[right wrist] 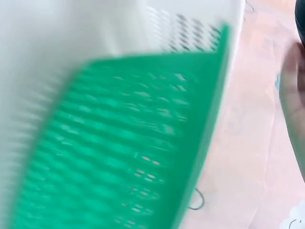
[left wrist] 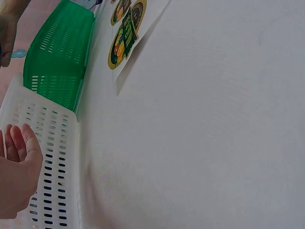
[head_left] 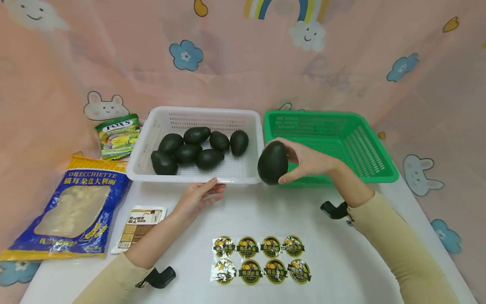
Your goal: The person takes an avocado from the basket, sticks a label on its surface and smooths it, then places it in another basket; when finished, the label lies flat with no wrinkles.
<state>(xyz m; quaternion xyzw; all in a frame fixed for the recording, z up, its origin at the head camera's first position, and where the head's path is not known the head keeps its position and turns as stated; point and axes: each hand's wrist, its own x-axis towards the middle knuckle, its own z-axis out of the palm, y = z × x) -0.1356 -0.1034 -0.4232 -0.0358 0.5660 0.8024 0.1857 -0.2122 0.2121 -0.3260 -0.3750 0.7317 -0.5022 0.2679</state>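
An avocado point(head_left: 273, 163) is gripped in my right hand point(head_left: 303, 160), fingers behind it and thumb along its lower side. It is held up over the front corner where the white basket point(head_left: 243, 171) and the green basket point(head_left: 376, 171) meet. Several dark avocados point(head_left: 210, 159) lie in the white basket. My left hand point(head_left: 195, 198) is at that basket's front rim, thumb overlapping the edge and fingers loosely extended. In the left wrist view, the left hand point(left wrist: 19, 176) is against the slotted basket wall point(left wrist: 55, 167). The right wrist view is blurred, with the right hand point(right wrist: 293, 90) at its edge.
A sheet of round stickers point(head_left: 262, 259) lies on the white table point(head_left: 341, 253) in front. On the left are an orecchiette bag point(head_left: 72, 207), a green Fox's candy bag point(head_left: 119, 137) and a small flat packet point(head_left: 138, 226). A patterned pink cloth point(head_left: 228, 84) hangs behind the baskets.
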